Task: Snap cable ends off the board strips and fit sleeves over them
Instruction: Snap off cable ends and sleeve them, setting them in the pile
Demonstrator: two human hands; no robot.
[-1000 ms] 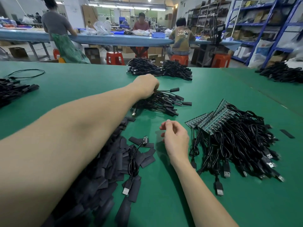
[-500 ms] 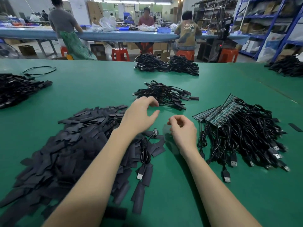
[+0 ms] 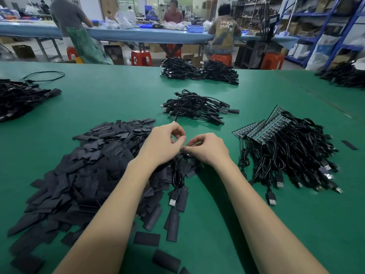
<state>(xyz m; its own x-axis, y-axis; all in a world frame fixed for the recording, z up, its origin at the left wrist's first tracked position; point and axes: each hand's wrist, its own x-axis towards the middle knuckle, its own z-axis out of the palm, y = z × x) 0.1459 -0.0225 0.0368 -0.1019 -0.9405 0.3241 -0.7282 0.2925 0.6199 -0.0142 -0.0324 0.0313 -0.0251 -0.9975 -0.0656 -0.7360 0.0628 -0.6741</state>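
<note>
A person's two bare forearms reach up from the bottom of the frame over a green table. The left hand and right hand meet at the centre, fingertips almost touching. Both hands have curled fingers pinched together over something very small; what they pinch is hidden between them and cannot be made out. Directly below the hands lies a black cable, its USB plug pointing toward the bottom of the frame.

A wide heap of flat black sleeves spreads across the lower left. At centre right, green board strips fan out on a bundle of attached cables. Just above the hands sits a smaller pile of cables. Seated workers appear at a blue table across the top.
</note>
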